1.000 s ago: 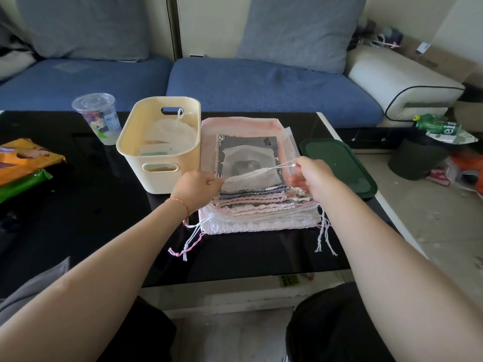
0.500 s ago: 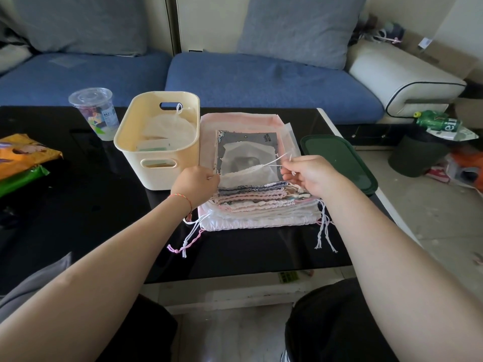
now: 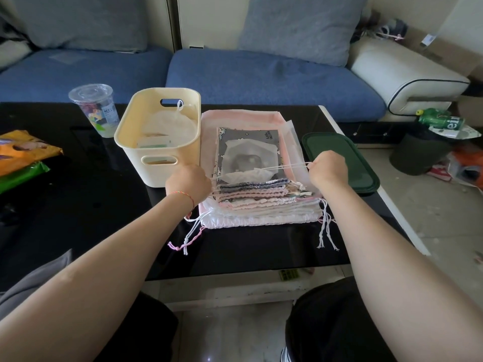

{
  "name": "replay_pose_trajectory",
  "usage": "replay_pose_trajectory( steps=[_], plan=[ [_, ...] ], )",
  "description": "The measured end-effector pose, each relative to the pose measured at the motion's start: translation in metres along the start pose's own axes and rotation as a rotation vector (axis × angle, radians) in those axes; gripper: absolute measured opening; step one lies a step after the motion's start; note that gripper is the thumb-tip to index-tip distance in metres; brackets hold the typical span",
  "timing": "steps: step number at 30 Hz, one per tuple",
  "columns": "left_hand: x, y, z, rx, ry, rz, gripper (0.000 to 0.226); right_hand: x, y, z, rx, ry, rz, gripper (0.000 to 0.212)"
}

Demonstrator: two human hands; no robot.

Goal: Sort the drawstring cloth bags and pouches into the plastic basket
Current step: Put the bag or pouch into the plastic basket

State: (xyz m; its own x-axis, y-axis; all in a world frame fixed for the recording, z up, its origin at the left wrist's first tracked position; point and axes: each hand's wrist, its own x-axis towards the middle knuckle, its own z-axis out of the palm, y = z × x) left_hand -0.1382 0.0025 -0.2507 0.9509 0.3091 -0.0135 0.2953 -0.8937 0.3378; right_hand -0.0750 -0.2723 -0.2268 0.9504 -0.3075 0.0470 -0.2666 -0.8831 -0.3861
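Far left: snack packs (image 3: 24, 158) on the dark worktop (image 3: 78, 205), then a lidded cup (image 3: 95, 109). Left of centre: the basket (image 3: 159, 163), upper-middle of the frame, already holding a pale pouch (image 3: 168, 125) and some flat items.

Centre: the stack (image 3: 258, 202) of drawstring bags, just right of the basket and touching its wall or nearly so. On top, a small sheer pouch (image 3: 247, 165). Left hand (image 3: 188, 182) curled at the pouch's left edge, fingers hidden behind the knuckles, apparently pinching cloth or cord there; cannot tell which. Right hand (image 3: 328, 169) pinching the white cord (image 3: 285, 167), drawn taut rightward from the pouch's mouth.

Right: a green lid (image 3: 339, 163) beside the stack.

Likely step: cinching the top pouch shut before dropping it in. Best done with an even pull along the mouth, left hand anchoring the opposite edge so only this pouch gathers and the stack beneath stays square. Then lift clear and carry left over the rim, loose cord tucked in.
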Motion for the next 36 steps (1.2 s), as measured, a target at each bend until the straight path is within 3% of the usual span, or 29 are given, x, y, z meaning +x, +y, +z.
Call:
replay_pose_trajectory(
  steps=[5,13,15,18,22,27,30,32,36],
  plan=[
    [-0.003,0.008,-0.005,-0.205,-0.038,0.081,0.039,-0.012,-0.006,-0.016,0.335,-0.331,-0.143,0.035],
    [-0.019,0.051,-0.029,-0.837,0.016,0.142,0.042,-0.012,-0.031,-0.020,1.236,-0.308,0.186,0.028],
    [-0.018,0.055,-0.031,-0.878,0.005,0.158,0.033,-0.012,-0.031,-0.021,1.398,-0.337,0.200,0.034],
    [-0.015,0.059,-0.031,-0.903,-0.044,0.186,0.031,-0.016,-0.033,-0.022,1.576,-0.387,0.205,0.027],
    [-0.017,0.059,-0.031,-1.098,-0.125,0.126,0.018,-0.025,-0.043,-0.023,1.706,-0.534,0.117,0.031],
    [-0.012,0.056,-0.035,-1.429,-0.300,0.162,0.034,-0.032,-0.053,-0.014,1.396,-0.685,-0.024,0.048],
    [-0.010,0.058,-0.029,-1.501,-0.364,0.098,0.053,-0.037,-0.056,-0.007,1.040,-0.697,-0.086,0.040],
    [-0.008,0.055,-0.023,-1.389,-0.336,0.068,0.053,-0.044,-0.058,-0.005,0.701,-0.604,-0.210,0.032],
    [-0.012,0.048,-0.017,-0.907,-0.155,0.121,0.053,-0.051,-0.064,-0.004,0.263,-0.351,-0.471,0.044]
  ],
)
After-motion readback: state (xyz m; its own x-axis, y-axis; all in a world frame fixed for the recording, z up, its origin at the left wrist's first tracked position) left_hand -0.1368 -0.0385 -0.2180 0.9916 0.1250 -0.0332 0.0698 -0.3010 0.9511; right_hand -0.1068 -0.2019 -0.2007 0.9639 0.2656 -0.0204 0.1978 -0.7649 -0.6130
